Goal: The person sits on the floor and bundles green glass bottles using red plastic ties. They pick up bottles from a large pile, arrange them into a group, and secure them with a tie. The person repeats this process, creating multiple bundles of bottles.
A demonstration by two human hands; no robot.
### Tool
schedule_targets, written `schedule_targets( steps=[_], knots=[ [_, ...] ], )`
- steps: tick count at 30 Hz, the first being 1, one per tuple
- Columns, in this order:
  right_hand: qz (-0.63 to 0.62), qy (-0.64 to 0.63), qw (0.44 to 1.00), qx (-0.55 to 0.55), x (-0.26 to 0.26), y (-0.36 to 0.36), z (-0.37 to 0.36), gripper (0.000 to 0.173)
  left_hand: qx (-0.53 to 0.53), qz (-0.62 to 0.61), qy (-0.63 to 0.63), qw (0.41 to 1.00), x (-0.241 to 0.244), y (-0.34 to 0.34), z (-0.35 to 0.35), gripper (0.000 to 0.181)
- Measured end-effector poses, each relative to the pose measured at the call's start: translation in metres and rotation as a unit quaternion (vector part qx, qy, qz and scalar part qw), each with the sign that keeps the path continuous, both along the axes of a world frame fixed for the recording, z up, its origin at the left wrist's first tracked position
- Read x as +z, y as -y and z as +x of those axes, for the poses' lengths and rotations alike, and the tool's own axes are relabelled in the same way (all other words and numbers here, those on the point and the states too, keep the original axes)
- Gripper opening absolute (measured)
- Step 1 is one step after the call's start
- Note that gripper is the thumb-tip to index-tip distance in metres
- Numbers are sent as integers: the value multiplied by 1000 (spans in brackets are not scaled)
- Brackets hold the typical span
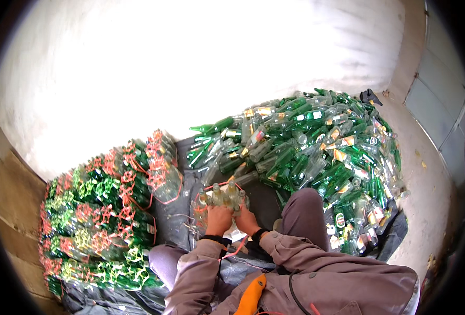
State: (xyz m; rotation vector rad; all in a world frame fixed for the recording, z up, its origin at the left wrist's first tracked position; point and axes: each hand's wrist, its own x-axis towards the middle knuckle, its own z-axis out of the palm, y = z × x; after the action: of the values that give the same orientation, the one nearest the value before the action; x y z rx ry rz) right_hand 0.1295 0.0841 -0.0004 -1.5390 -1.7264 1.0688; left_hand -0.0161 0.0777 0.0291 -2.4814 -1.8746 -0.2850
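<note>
In front of me a group of several clear glass bottles (pixel 218 193) stands upright, packed close together. A red plastic strap (pixel 238 248) loops around the group and trails towards my lap. My left hand (pixel 219 221) is curled at the bottle necks on the near left side, its fingertips partly hidden. Beside it my right hand (pixel 246 221) is closed around the neck of a bottle on the near right. The lower parts of the bottles are mostly hidden behind my hands and wrists.
To the right, a large heap of loose green and clear bottles (pixel 295 145) lies against the white wall (pixel 177 71). Bundles of upright bottles (pixel 98 220) tied with red and green strapping stand at the left. Dark plastic sheeting (pixel 171 201) covers the floor between them.
</note>
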Motion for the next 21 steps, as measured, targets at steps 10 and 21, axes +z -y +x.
schedule_targets(
  steps=[10, 21],
  knots=[
    [67, 0, 998, 21, -5, -1, 8, 79, -12, -172, -59, 983, 38, -14, 11, 21],
    [11, 35, 999, 20, -39, -9, 11, 61, -165, 17, -159, 973, 33, -27, 12, 13]
  ],
)
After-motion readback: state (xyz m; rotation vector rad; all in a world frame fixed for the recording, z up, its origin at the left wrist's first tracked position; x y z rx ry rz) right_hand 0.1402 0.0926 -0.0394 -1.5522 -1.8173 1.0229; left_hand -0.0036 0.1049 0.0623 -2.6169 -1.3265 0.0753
